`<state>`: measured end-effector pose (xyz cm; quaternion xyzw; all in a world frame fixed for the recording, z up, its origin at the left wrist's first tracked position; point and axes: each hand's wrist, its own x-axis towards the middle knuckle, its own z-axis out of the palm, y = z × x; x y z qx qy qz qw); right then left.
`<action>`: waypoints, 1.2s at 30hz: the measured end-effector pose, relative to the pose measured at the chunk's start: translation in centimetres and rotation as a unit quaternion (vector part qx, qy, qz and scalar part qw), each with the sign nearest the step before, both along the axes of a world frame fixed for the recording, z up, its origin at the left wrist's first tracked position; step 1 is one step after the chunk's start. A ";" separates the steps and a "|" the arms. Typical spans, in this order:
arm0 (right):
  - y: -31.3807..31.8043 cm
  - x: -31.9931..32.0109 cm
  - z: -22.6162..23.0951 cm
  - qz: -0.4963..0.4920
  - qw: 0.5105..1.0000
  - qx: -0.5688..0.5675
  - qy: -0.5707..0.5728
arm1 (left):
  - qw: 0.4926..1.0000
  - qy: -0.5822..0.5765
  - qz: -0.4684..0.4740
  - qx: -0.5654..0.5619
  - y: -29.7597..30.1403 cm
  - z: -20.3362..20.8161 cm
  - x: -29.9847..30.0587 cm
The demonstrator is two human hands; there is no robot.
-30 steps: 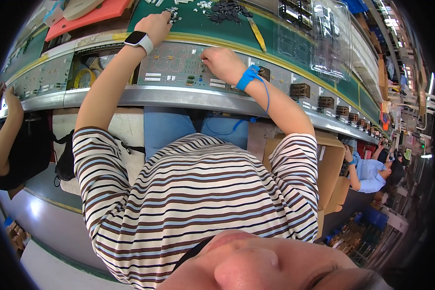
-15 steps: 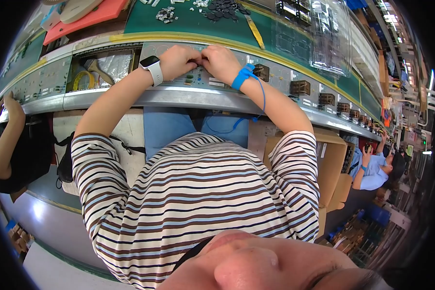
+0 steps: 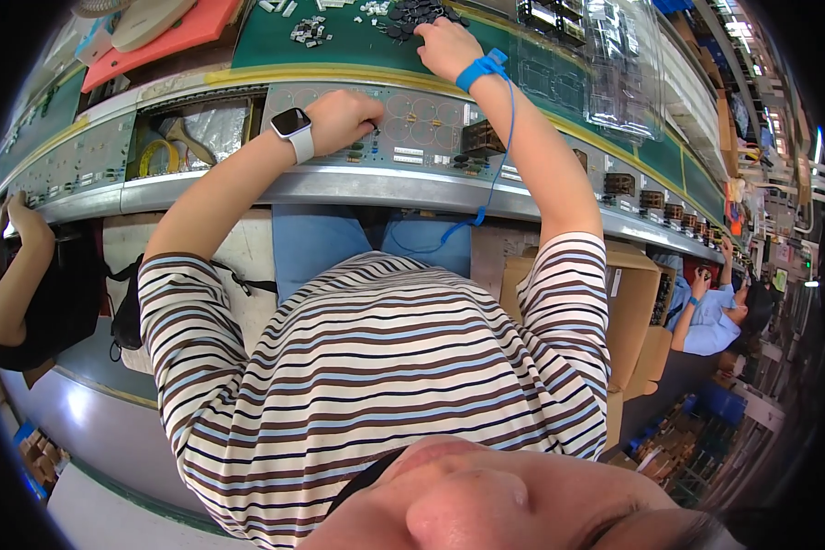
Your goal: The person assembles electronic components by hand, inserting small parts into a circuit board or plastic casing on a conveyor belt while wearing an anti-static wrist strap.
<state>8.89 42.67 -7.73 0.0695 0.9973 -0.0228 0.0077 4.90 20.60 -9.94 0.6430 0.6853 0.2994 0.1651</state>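
Note:
My left hand [image 3: 341, 119], with a white watch on its wrist, rests over a grey circuit board [image 3: 421, 137] printed with red circles. Its fingertips are pressed together at the board's surface; whatever they pinch is too small to make out. Farther off and to the right, my right hand [image 3: 451, 50] reaches past the rail, a blue wrist strap [image 3: 482, 70] around its wrist. Its fingers are parted at the near edge of a heap of black disc-shaped components [image 3: 417, 16]. I see nothing held in that hand. A dark square block [image 3: 482, 139] stands on the board below my right forearm.
Small grey-white parts [image 3: 311, 32] lie in a heap on the green mat. Clear plastic trays [image 3: 619, 92] are stacked at the right. An open bin [image 3: 192, 137] holds a brush and a yellow tape roll. More boards line the metal rail [image 3: 376, 183]. Other people sit at both sides.
My right hand has left the board beside my left hand and moved away and to the right, to the black discs. My left hand stays nearly in place.

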 end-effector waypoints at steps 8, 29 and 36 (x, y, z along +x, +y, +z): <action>0.5 -1.3 -1.4 0.041 0.995 0.083 0.047 | 0.996 0.071 -0.040 -0.027 0.7 1.1 0.4; 2.2 -1.1 -1.3 0.065 0.989 0.059 0.116 | 0.884 0.149 0.432 -0.098 2.7 -3.9 -19.2; -2.7 1.1 0.7 0.110 0.970 -0.090 0.195 | 0.969 -0.129 0.207 -0.047 -0.2 1.7 -8.5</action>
